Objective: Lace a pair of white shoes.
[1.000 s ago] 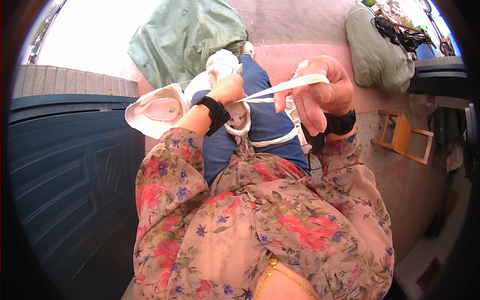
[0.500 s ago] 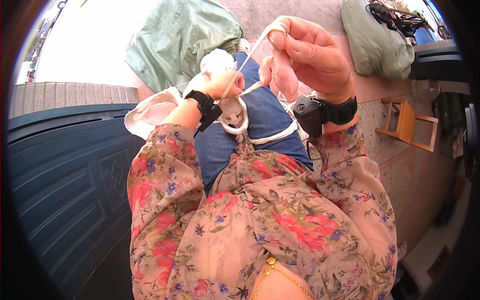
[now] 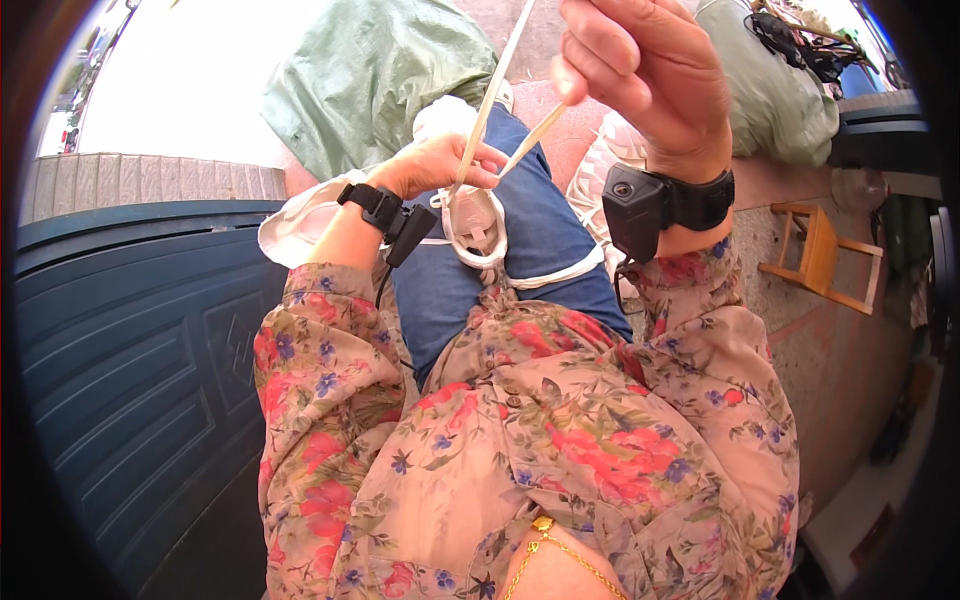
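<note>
A white shoe lies on my jeans between my thighs, its opening toward me. My left hand is closed on its upper beside the laces; its front part is partly hidden by that hand. Higher up, my right hand is closed on a cream shoelace. The lace stretches up from the shoe in two taut strands, which spread apart toward the top edge. Part of the lace and some right-hand fingertips are out of the picture. Each wrist wears a black strapped device.
Another white shoe lies left of my leg. More white shoes are right of my knee. A white band crosses my right thigh. Green sacks stand ahead, a wooden stool at right, blue panels at left.
My right hand has moved up and slightly right, drawing the lace out longer. My left hand has stayed at the shoe, and more of the shoe's opening shows.
</note>
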Action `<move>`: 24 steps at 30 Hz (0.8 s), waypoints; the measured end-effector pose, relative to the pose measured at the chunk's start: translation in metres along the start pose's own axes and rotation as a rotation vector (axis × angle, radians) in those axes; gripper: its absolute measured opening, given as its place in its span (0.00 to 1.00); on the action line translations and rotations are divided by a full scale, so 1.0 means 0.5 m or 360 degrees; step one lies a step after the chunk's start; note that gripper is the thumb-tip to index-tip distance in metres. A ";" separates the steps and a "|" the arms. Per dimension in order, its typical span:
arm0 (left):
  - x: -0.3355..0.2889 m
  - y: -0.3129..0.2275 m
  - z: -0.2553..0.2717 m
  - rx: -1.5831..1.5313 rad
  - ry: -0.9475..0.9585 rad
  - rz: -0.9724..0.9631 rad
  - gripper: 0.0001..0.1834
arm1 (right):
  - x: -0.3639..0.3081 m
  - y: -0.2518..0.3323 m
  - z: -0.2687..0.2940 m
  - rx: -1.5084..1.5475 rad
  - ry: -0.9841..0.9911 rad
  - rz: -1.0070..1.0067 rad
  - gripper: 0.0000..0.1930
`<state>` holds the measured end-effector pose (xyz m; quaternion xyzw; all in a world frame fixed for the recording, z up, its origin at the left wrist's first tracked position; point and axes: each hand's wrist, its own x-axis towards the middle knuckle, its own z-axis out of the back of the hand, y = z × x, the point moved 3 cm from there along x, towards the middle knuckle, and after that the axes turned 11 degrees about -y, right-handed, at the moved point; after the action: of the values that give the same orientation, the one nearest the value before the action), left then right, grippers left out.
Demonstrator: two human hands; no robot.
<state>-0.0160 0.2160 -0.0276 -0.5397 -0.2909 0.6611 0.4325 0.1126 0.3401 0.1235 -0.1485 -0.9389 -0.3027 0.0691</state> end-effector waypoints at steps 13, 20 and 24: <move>-0.214 0.154 0.313 -0.2218 -0.1168 -0.0409 0.09 | -0.094 0.016 0.350 -0.0361 -0.1229 0.0238 0.10; -0.231 0.187 0.183 -0.0891 -0.1388 0.0412 0.10 | -0.184 -0.260 0.295 -0.1998 -0.0732 -0.0448 0.10; -0.199 0.177 0.026 -0.0681 -0.1069 0.0652 0.12 | -0.184 -0.342 0.289 -0.2487 -0.0622 -0.0537 0.09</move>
<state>-0.0472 0.0887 -0.0534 -0.4189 -0.4325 0.7967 0.0527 0.1392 0.2711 -0.1070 -0.0605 -0.4623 -0.8439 -0.2653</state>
